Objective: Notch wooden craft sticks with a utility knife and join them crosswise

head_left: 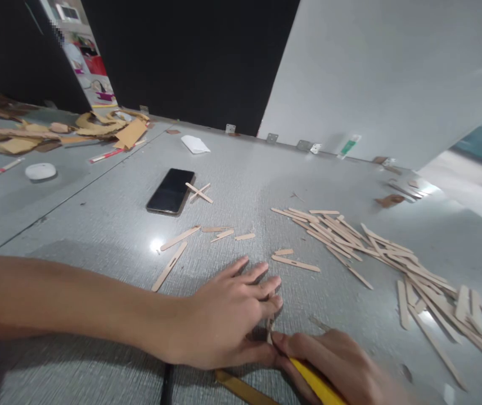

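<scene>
My left hand [228,315] lies flat on the grey table [109,225], fingers stretched out and pressed on a small wooden stick [270,329] that pokes out between thumb and fingers. My right hand [342,365] is closed around a yellow-handled tool [319,385], its tip against that stick. A wooden ruler-like strip [241,388] lies just below my left hand.
A heap of wooden craft sticks [392,264] spreads to the right. Several loose sticks [207,233] and a crossed pair [199,192] lie beside a black phone [170,191]. Cardboard scraps [97,126] and a white round object [40,171] sit far left. A white wall panel rises behind.
</scene>
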A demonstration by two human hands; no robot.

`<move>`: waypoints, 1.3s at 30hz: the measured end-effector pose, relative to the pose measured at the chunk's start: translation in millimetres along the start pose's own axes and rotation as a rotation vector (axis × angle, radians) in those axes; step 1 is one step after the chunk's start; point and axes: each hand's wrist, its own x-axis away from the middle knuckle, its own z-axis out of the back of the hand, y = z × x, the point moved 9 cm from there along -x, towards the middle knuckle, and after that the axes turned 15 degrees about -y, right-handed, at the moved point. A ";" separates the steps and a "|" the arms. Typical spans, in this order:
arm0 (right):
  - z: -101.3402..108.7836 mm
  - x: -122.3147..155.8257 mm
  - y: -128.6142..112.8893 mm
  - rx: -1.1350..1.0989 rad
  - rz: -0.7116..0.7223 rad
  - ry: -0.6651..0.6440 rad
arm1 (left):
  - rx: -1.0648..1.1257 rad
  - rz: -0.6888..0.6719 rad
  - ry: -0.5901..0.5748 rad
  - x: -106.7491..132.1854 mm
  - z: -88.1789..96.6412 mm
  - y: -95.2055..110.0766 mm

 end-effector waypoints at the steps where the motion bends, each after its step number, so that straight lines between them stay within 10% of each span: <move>1: 0.0 -0.3 6.0 -0.042 -0.022 0.008 | -0.003 0.004 -0.002 -0.2 0.3 0.0; 22: -13.2 23.8 59.0 -0.784 -0.311 0.278 | 0.263 -0.030 0.162 2.2 17.0 -20.6; 30: 32.1 37.0 56.8 -0.308 -0.447 0.359 | 0.282 -0.077 0.011 -4.3 27.5 -28.8; 39: 13.0 18.7 41.7 -0.633 -0.428 0.289 | 0.192 -0.204 -0.016 -0.8 23.4 -18.2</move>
